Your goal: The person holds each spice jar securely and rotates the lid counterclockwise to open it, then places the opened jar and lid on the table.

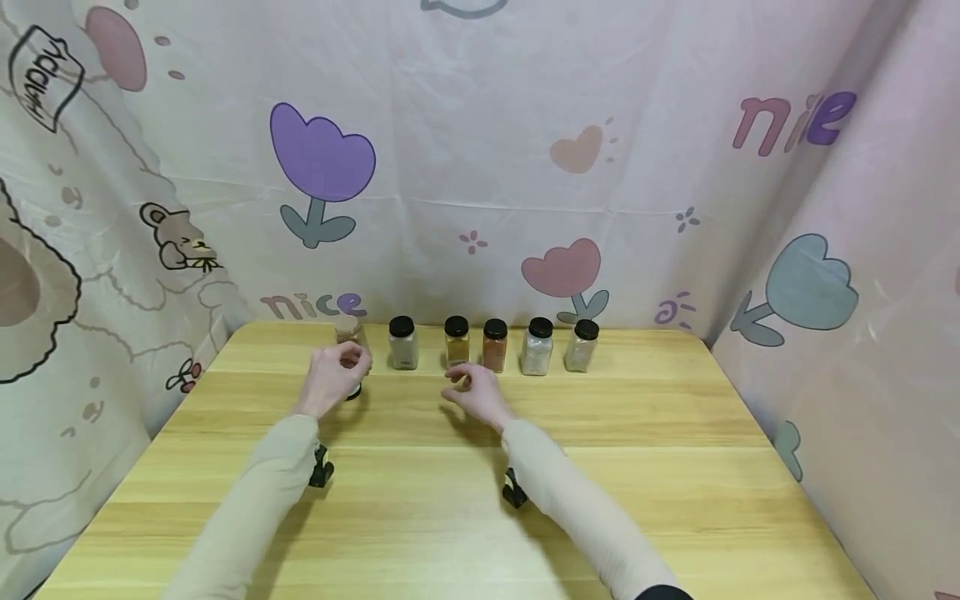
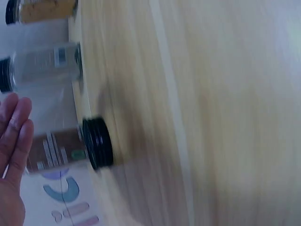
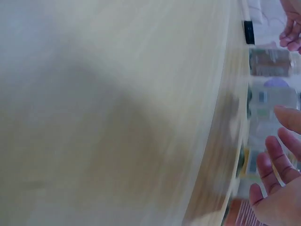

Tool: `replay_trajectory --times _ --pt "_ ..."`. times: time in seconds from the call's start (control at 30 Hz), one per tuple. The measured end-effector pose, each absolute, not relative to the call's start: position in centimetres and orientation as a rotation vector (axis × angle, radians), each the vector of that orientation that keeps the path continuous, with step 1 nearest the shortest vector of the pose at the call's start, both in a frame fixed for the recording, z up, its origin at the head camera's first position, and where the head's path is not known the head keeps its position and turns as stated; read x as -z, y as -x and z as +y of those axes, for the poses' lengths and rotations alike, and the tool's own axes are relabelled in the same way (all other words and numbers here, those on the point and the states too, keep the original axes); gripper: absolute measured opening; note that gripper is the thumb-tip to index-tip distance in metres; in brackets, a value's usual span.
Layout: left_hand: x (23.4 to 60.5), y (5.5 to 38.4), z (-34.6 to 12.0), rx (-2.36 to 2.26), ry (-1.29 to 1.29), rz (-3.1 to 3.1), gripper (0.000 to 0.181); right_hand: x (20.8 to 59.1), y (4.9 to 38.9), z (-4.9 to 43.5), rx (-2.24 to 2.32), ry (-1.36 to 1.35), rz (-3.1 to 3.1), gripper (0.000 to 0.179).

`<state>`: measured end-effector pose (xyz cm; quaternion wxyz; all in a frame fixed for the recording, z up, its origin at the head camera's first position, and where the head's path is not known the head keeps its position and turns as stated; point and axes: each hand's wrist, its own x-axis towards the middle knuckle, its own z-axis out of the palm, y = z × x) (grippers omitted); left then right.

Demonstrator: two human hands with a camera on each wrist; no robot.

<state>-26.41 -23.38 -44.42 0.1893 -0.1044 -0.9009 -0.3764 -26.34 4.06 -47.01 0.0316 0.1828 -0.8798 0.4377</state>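
The fingers of the left hand point(image 1: 332, 379) are loose and a bit bent, with a gap by the thumb. They are not gripping. The hand is up off the table point(image 1: 420, 508), close to the brown jar point(image 2: 56, 151) and the loose lid point(image 2: 99, 143). It is hard to tell if a fingertip touches the jar.

The right hand point(image 1: 483, 398) is open too, with its thumb and fingers apart. It is up in the air in front of the yellow jar point(image 1: 457, 348). It is hard to tell if they touch.

The brown jar stands up at the left end of a row of 6 jars, and its black lid is off. The loose lid sits on the table just in front of it, partly behind the left hand in the head view.

To the right of the brown jar come the gray jar point(image 1: 404, 350), the yellow jar, the red jar point(image 1: 493, 353), the white jar point(image 1: 537, 357) and the pale jar point(image 1: 581, 355). These 5 have black lids on and stand near the back edge.

The person has light sleeves point(image 1: 262, 487), with a small black clip point(image 1: 321, 468) by the left wrist. Behind the table hangs a cloth point(image 1: 450, 100) with flowers, hearts and the word "nice".
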Motion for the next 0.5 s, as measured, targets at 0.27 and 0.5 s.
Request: replay_trajectory --times 0.27,0.5 --pt "45.0 26.8 -20.9 1.302 0.169 -2.590 0.041 47.1 25.1 8.1 -1.465 -0.499 -2.696 0.034" --pt "44.9 27.2 -19.6 1.571 0.195 -2.612 0.067 47.4 24.2 11.0 -1.442 -0.464 -2.659 0.035"
